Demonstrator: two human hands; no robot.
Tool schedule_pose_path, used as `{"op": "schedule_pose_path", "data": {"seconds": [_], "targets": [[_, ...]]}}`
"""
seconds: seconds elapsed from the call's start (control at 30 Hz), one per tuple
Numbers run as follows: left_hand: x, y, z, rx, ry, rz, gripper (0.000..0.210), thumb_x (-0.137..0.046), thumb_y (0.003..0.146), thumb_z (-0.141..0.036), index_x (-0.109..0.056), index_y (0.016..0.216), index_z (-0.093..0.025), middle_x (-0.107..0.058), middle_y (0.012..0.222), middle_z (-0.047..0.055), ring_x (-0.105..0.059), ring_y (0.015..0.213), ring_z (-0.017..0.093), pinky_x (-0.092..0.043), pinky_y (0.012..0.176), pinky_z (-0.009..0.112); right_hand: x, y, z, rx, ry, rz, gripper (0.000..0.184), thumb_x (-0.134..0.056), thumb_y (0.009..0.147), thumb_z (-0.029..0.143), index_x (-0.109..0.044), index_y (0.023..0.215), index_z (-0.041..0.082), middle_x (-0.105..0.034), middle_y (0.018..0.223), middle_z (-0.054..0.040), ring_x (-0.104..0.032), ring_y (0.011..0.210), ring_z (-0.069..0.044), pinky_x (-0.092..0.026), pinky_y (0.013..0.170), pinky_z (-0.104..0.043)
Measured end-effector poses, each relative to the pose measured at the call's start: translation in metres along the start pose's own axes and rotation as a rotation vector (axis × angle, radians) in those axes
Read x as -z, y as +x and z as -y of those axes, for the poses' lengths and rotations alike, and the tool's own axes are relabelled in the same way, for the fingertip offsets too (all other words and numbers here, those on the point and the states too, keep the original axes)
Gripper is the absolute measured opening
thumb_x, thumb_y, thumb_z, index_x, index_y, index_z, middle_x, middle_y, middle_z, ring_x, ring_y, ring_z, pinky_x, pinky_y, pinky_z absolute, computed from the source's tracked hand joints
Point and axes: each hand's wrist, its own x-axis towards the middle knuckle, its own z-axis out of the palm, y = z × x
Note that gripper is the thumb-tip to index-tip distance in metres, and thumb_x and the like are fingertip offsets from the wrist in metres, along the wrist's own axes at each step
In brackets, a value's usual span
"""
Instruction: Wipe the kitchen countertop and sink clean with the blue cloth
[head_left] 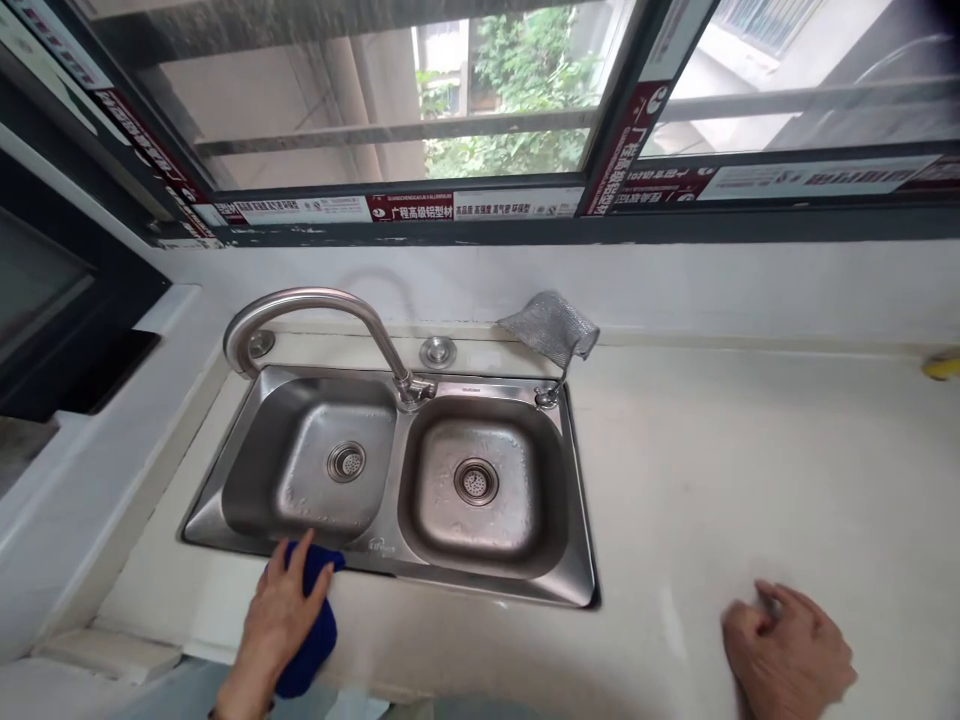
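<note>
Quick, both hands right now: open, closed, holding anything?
Left hand: open, fingers spread over the bunched, dark blue fabric cloth.
Right hand: loosely curled over the smooth off-white countertop; can't tell whether it holds anything.

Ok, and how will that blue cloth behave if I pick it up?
Probably floppy: the blue cloth lies limp beneath the left hand. Likely light too, as it looks like plain fabric, and unlikely to roll, since it lies low.

**Blue cloth [311,658], mostly grey and off-white otherwise**

Cloth: solid deep blue. Counter [712,480]: plain off-white. Sink [579,550], tap [319,297]: silver-grey. Mesh [551,328]: grey, fine grid. Window frame [450,234]: near-black. Labels [412,207]: maroon and white blocks. Leaves [532,60]: green.
</note>
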Motion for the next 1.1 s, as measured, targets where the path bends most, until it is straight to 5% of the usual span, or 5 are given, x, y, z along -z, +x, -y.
{"op": "schedule_pose_path", "data": {"seconds": [0.23, 0.43, 0.6, 0.77, 1.1], "targets": [[0.146, 0.110, -0.075, -0.390, -0.228, -0.852, 0.074, -0.055, 0.091, -0.041, -0.026, 0.153, -0.012, -0.020, 0.164, 0.018, -0.011, 0.154, 0.034, -0.018, 0.125, 0.060, 0.003, 0.000, 0.008, 0.029, -0.048, -0.103, 0.036, -0.055, 0.074, 0.023, -0.066, 0.108, 0.018, -0.069, 0.114, -0.0152, -0.064, 0.094, -0.037, -0.042, 0.067, -0.043], [0.192, 0.176, -0.111, -0.316, -0.323, -0.774, 0.072, -0.052, 0.089, -0.046, -0.035, 0.146, -0.005, -0.041, 0.151, 0.024, -0.036, 0.143, 0.031, -0.030, 0.120, 0.048, 0.002, -0.001, 0.004, -0.002, 0.077, -0.071, 0.030, -0.050, 0.078, 0.027, -0.066, 0.102, 0.017, -0.068, 0.114, -0.0150, -0.064, 0.095, -0.036, -0.045, 0.073, -0.044], [0.228, 0.153, -0.120, -0.247, -0.455, -0.479, 0.041, -0.046, 0.091, -0.053, -0.067, 0.082, -0.019, -0.065, 0.067, 0.004, -0.062, 0.076, 0.021, -0.049, 0.084, 0.034, -0.009, -0.002, -0.008, -0.005, 0.215, -0.070, 0.030, -0.044, 0.078, 0.027, -0.066, 0.095, 0.017, -0.069, 0.112, -0.0153, -0.065, 0.099, -0.035, -0.049, 0.081, -0.046], [0.216, 0.119, -0.158, -0.235, -1.222, -0.144, 0.046, -0.064, 0.076, -0.064, -0.057, 0.075, -0.019, -0.036, 0.049, -0.010, -0.029, 0.039, 0.007, -0.031, 0.043, 0.020, -0.020, -0.001, -0.011, 0.011, 0.228, -0.132, 0.029, -0.041, 0.080, 0.031, -0.066, 0.089, 0.019, -0.070, 0.108, -0.0158, -0.065, 0.093, -0.036, -0.048, 0.075, -0.047], [0.152, 0.103, -0.310, -0.238, -1.923, -0.205, 0.042, -0.064, 0.083, -0.061, -0.048, 0.091, -0.022, -0.047, 0.063, -0.009, -0.045, 0.047, 0.006, -0.047, 0.056, 0.019, -0.016, 0.000, -0.006, -0.011, 0.204, -0.111, 0.031, -0.041, 0.081, 0.028, -0.066, 0.094, 0.017, -0.069, 0.108, -0.0162, -0.063, 0.097, -0.034, -0.045, 0.079, -0.045]]}}
